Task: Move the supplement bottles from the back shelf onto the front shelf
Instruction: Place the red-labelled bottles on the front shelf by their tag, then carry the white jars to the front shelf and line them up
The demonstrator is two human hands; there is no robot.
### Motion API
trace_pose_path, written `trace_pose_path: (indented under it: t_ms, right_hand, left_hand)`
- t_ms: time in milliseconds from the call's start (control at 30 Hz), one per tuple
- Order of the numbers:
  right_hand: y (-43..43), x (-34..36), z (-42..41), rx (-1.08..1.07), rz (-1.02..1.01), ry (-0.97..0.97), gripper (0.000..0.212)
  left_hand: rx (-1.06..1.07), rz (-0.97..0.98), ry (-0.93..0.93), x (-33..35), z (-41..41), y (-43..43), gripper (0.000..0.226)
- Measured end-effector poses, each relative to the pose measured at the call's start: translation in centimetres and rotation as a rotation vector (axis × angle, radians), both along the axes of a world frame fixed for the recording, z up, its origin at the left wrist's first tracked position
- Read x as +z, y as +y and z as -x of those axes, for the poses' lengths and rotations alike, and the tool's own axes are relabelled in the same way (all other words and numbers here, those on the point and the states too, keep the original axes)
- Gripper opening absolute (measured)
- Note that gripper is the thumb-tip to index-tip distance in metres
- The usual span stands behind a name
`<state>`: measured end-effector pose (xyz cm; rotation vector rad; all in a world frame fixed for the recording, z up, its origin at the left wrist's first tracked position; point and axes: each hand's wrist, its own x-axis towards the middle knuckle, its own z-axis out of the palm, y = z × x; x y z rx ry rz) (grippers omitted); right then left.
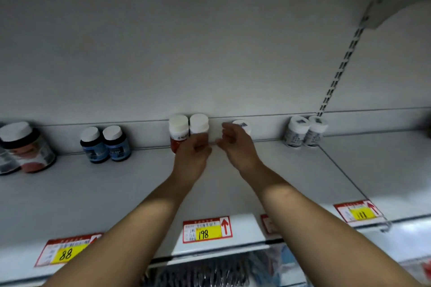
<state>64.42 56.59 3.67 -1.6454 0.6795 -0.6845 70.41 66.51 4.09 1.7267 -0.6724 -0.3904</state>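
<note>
White-capped bottle (199, 123) in the curled fingers of the left hand (192, 155); fingers of the right hand (235, 144) half-open, empty.

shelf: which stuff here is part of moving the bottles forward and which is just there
Job: left hand holding red-label bottles; right hand by a white bottle; blue bottles, grey bottles, large jar at the back.
Just there: price tags, shelf bracket, slotted rail.

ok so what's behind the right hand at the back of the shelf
A white-capped bottle stands against the back wall behind the right hand. Only its cap, with a dark mark, shows; the hand covers its body and label.
</note>
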Motion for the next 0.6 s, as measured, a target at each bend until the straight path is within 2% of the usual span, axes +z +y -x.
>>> trace_pose_path:
  t_ms: [100, 267, 433, 600]
  right_hand:
    - [-0.4, 2.0, 3.1, -0.03, 0.04, -0.051, 0.041]
    - [-2.6, 4.2, 11.1, -0.103, 0.096, -0.109, 0.039]
    - [-6.7, 4.7, 25.2, -0.195, 0.109, -0.146, 0.036]
    - [-12.8, 4.5, 40.4, -0.351, 0.117, -0.144, 0.032]
  left_hand:
    - [-0.024, 0.062, -0.021, 1.7, 2.6, -0.4, 0.035]
    - [-0.049, 0.141, -0.065, 3.7, 9.7, -3.0, 0.034]
    - [-0.143, 0.241, -0.022, 5.2, 21.3, -8.5, 0.032]
    - [-0.302, 0.263, 0.022, 5.5, 34.7, -15.8, 0.032]
